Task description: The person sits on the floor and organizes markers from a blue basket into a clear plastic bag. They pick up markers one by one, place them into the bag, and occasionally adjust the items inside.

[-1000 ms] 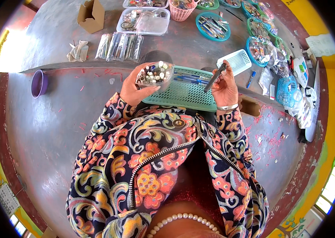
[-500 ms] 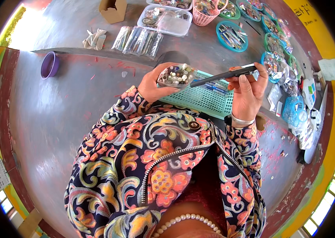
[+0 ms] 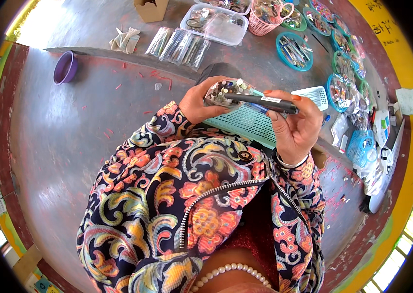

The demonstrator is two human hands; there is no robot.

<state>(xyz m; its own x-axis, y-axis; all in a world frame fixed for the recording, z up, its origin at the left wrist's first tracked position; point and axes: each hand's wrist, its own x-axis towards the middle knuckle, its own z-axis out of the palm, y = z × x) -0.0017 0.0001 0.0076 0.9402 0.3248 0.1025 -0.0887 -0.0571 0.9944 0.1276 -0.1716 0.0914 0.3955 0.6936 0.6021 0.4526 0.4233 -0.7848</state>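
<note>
The mint-green basket (image 3: 260, 129) serves as the reference point. The left hand (image 3: 195, 103) is curled around a clear bag (image 3: 228, 88) of small, mostly cylindrical pieces, positioned over the basket's left end. The right hand (image 3: 300, 128) pinches a black pen (image 3: 253, 99) above the basket's right part; the pen points left, its narrow end overlapping the bag. Contact between the two cannot be determined. A white basket (image 3: 318, 96) stands just beyond the reference basket's right end. Bagged pens (image 3: 182, 47) lie beyond its left end. A purple bowl (image 3: 60, 73) sits well to its left.
</note>
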